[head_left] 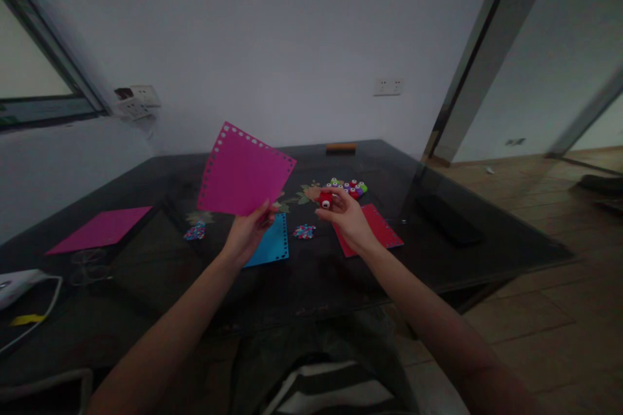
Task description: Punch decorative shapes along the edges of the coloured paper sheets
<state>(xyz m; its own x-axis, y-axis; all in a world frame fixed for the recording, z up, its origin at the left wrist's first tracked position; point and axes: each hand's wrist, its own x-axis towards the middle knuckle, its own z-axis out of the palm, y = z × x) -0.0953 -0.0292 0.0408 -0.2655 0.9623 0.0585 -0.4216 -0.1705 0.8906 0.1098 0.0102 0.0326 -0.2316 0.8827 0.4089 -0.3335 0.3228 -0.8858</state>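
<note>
1. The blue sheet (276, 243) lies on the dark worktop (335, 292), partly covered from view by the left hand (250, 227); holes line its right edge.
2. Above the blue sheet, the left hand pinches the lower edge of a raised pink sheet (246, 172) between thumb and fingers.
3. The raised pink sheet is tilted, clear of the worktop, above and slightly left of the blue sheet, with holes along its edges.
4. Up and right of the blue sheet, the right hand (348, 217) pinches a red piece (326, 201) bearing an eye.
5. Farther back and right of the blue sheet sits a cluster of eyed pieces (357, 189).
6. Right of the blue sheet lies a red sheet (382, 227), partly behind the right hand.
7. One bead pile (304, 231) sits just right of the blue sheet, a second pile (195, 231) to its left.
8. A flat pink sheet (102, 230) lies well left of the blue sheet.
</note>
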